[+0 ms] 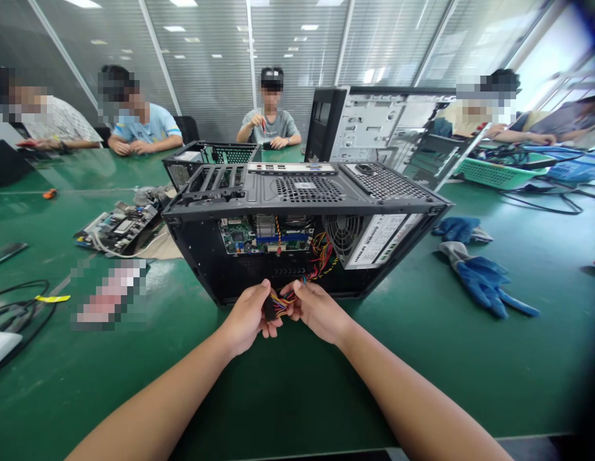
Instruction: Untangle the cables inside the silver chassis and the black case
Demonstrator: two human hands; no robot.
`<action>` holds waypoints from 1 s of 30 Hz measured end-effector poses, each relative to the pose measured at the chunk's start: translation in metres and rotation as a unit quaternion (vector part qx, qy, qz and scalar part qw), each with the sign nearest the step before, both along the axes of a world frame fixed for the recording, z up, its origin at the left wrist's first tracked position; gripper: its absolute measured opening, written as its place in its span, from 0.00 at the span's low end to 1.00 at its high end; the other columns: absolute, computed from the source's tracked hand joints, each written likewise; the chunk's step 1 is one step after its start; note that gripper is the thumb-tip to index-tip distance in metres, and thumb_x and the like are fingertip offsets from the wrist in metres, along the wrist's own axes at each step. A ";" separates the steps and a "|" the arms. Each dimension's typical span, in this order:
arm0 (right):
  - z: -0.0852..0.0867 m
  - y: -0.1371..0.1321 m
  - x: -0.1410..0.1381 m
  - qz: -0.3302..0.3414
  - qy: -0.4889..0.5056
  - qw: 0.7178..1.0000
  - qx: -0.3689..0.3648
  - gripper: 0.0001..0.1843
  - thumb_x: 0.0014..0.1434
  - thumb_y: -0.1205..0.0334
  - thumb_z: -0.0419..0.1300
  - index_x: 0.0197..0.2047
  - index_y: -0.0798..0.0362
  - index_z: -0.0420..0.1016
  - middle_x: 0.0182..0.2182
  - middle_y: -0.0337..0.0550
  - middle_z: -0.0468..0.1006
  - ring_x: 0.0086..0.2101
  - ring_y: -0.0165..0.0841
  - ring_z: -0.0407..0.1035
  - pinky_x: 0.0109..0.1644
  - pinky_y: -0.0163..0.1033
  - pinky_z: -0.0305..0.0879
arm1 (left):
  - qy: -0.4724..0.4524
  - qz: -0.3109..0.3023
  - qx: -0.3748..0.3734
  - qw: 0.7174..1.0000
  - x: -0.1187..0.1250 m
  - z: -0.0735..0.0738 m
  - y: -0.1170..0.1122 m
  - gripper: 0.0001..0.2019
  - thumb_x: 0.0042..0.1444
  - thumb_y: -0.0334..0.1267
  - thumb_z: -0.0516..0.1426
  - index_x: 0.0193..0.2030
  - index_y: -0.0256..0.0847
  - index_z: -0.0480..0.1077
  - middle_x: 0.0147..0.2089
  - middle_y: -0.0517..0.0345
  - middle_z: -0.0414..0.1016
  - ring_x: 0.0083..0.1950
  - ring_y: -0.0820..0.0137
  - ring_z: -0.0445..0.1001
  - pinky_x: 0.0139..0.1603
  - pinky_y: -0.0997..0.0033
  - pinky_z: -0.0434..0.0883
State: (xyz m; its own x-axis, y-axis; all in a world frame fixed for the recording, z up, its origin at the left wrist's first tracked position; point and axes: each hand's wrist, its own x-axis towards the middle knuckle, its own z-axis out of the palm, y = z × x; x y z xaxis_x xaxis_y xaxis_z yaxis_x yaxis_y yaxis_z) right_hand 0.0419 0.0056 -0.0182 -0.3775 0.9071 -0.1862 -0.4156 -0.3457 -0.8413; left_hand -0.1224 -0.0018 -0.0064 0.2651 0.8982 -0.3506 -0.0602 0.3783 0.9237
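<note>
A black computer case [301,192] lies on its side on the green table [422,358], its open side facing me. Inside sit a motherboard [263,234] and a power supply with a fan [369,237]. A bundle of coloured wires [321,259] runs from the case out to my hands. My left hand [249,317] is closed on a black connector [269,308] at the end of the bundle. My right hand [316,310] pinches the wires just beside it. Both hands are in front of the case's lower edge.
Blue gloves [480,272] lie right of the case. A loose circuit board [117,227] and black cables [18,314] lie to the left. A second open case [374,125] and a green basket [489,173] stand behind. Several people sit along the far side.
</note>
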 end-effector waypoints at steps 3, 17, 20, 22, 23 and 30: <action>0.000 0.001 0.000 0.009 0.002 1.000 -0.009 0.20 0.51 0.46 0.67 0.33 0.56 0.74 0.20 0.39 0.72 0.22 0.26 0.65 0.27 0.32 0.59 | 0.021 0.000 0.008 1.000 -0.001 -0.002 0.001 0.27 0.58 0.65 0.46 0.33 0.39 0.62 0.18 0.58 0.71 0.13 0.74 0.67 0.12 0.80 0.59; -0.006 0.002 -0.005 -0.066 0.073 0.994 -0.039 0.16 0.49 0.53 0.70 0.27 0.59 0.75 0.19 0.39 0.72 0.20 0.25 0.66 0.22 0.29 0.64 | 0.446 -0.034 0.737 0.507 -0.013 -0.001 -0.008 0.14 0.57 0.42 0.60 0.49 0.40 0.71 0.48 0.48 0.75 0.51 0.59 0.70 0.51 0.56 0.66; -0.008 0.005 -0.003 -0.079 0.081 0.992 -0.062 0.16 0.49 0.54 0.71 0.25 0.58 0.75 0.18 0.39 0.72 0.20 0.24 0.66 0.22 0.28 0.65 | 0.490 -0.044 0.727 0.479 -0.012 -0.001 -0.006 0.15 0.60 0.35 0.57 0.54 0.40 0.70 0.51 0.50 0.76 0.54 0.60 0.70 0.52 0.57 0.65; -0.008 0.005 -0.002 -0.076 0.074 0.992 -0.067 0.16 0.50 0.54 0.70 0.25 0.59 0.75 0.18 0.40 0.72 0.19 0.24 0.66 0.22 0.28 0.65 | 0.492 -0.033 0.728 0.476 -0.012 -0.002 -0.003 0.14 0.60 0.31 0.56 0.53 0.39 0.71 0.50 0.50 0.77 0.53 0.61 0.71 0.51 0.58 0.65; -0.008 0.005 -0.002 -0.073 0.071 0.993 -0.066 0.16 0.50 0.53 0.70 0.25 0.58 0.75 0.18 0.40 0.72 0.20 0.25 0.66 0.22 0.28 0.65 | 0.489 -0.029 0.727 0.480 -0.013 -0.001 -0.002 0.14 0.60 0.31 0.56 0.52 0.39 0.71 0.49 0.50 0.77 0.52 0.61 0.72 0.50 0.58 0.66; -0.005 0.001 -0.004 -0.066 0.066 0.995 -0.022 0.17 0.52 0.51 0.69 0.29 0.59 0.78 0.19 0.41 0.73 0.20 0.24 0.65 0.23 0.29 0.63 | 0.463 -0.037 0.682 0.566 -0.014 -0.001 0.003 0.11 0.60 0.39 0.55 0.44 0.34 0.72 0.40 0.47 0.78 0.38 0.63 0.75 0.40 0.61 0.71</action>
State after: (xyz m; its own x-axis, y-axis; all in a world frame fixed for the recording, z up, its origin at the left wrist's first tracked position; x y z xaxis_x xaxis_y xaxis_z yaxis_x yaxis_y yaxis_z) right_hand 0.0376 0.0069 -0.0231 -0.2785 0.9426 -0.1842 -0.5657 -0.3160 -0.7616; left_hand -0.1364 0.0016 -0.0070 0.5886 0.4996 0.6355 0.6574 -0.7534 -0.0166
